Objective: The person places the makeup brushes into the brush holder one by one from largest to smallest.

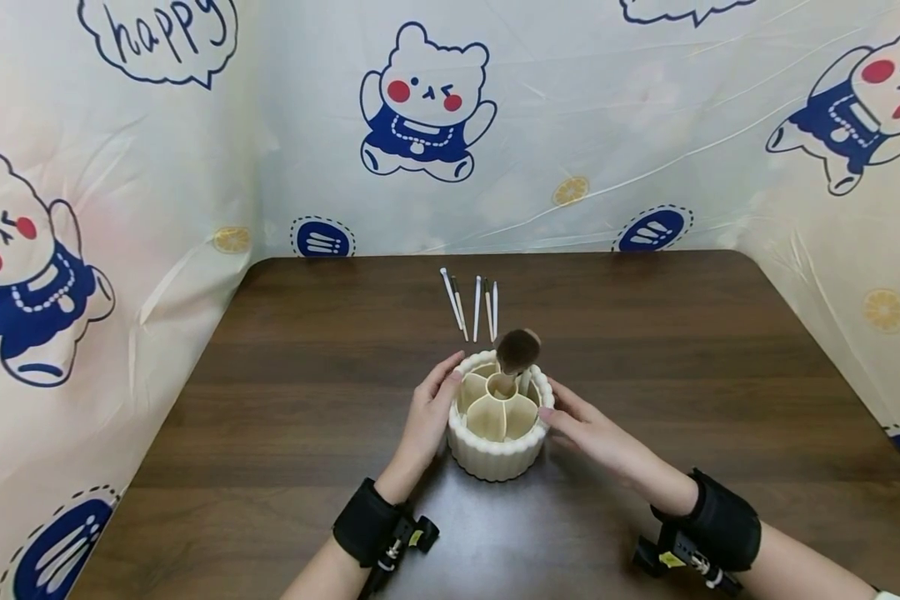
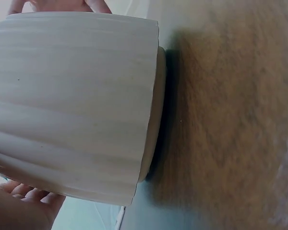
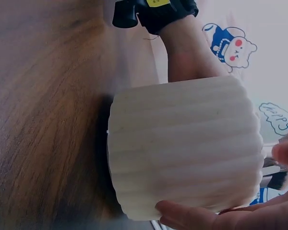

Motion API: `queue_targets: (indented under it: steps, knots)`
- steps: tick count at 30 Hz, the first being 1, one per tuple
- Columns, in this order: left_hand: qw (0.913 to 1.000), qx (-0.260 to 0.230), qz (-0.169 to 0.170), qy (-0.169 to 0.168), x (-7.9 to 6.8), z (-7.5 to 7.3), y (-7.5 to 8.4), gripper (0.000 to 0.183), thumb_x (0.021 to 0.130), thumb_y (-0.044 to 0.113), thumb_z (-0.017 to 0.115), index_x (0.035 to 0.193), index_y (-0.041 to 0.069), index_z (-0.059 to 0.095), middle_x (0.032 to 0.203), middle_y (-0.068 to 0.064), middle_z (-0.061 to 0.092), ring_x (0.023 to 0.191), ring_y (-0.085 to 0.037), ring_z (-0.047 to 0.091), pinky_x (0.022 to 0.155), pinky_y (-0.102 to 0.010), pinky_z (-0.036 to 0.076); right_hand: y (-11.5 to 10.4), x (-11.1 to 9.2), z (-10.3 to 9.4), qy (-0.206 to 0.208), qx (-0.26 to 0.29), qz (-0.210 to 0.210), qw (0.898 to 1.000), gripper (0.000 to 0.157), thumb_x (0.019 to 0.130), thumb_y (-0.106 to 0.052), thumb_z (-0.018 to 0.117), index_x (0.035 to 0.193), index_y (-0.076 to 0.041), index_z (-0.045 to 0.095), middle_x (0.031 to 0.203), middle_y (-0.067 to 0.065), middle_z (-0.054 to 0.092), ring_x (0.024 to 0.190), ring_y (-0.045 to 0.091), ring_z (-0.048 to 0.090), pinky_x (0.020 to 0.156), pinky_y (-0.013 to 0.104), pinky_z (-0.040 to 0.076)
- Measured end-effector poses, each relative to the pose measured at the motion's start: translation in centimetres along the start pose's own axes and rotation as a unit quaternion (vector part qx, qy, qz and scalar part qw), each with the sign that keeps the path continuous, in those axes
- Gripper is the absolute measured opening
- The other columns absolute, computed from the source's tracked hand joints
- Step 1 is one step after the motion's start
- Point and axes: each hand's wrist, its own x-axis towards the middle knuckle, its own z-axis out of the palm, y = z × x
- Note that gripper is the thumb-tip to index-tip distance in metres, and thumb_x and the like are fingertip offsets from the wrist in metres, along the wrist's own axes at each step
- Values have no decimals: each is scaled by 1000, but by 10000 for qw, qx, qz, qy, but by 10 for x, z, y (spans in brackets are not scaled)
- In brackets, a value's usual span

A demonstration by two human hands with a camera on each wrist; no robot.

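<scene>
A cream round makeup brush holder (image 1: 497, 454) with ribbed sides and petal-like compartments stands near the middle of the table. A makeup brush (image 1: 518, 352) with a large dark fluffy head rises from it, bristles up. My left hand (image 1: 429, 417) holds the holder's left side, its fingers partly hidden behind the wall in the left wrist view. On the opposite side my right hand (image 1: 588, 425) grips the holder, thumb at the rim and fingers against the ribbed wall. Smaller brush heads (image 3: 277, 179) show beyond the rim in the right wrist view.
Several slim brushes (image 1: 477, 308) lie on the brown wooden table (image 1: 307, 375) behind the holder. A pale printed sheet (image 1: 555, 100) with cartoon bears hangs around the table's back and sides. Black bands (image 1: 367, 522) with small cameras circle both wrists.
</scene>
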Motion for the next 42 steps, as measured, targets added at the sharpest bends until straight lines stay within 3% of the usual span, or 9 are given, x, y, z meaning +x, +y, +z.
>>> queue_targets:
  steps: [4,8,14,23,36,42]
  knots:
    - [9999,-92,-63,96,0,-1,0,34,100,22,47,127,4,59,126,-16,62,106,-14,57,91,-21,45,4,2,0,53,-492,-193,9986,81,93,-26,59,153,-1,9,155,26,22,140,44,27,107,50,38]
    - [9997,-141,-105,139,1,-4,0,33,100,23,48,125,7,61,126,-12,63,110,-12,56,92,-18,44,7,3,1,50,-731,-314,9968,89,89,-27,67,153,-3,10,154,26,26,138,45,31,104,48,42]
    - [9996,-120,-121,204,2,-8,0,34,100,24,48,126,7,61,129,-11,62,119,-19,55,98,-25,44,7,7,4,21,-625,-304,9976,89,89,-28,67,154,-6,10,154,25,25,139,45,31,105,51,40]
    - [9981,-270,-219,503,2,-18,4,33,98,23,52,125,7,63,129,-10,63,123,-18,55,93,-14,44,5,16,13,-58,-626,-385,9973,87,90,-29,65,154,-8,10,158,21,19,140,43,29,102,48,44]
    - [9955,-428,-289,793,6,-42,2,33,98,19,49,125,4,63,131,-10,61,124,-16,53,91,-11,44,-1,38,31,-275,-444,-527,9972,85,91,-26,65,154,-9,10,155,24,24,134,44,39,96,42,50]
    - [9947,-419,-344,874,7,-56,1,34,99,18,48,125,3,62,131,-11,61,119,-8,55,91,-11,45,-5,49,40,-380,-400,-615,9966,85,91,-27,65,154,-7,10,153,26,25,133,45,40,94,42,51]
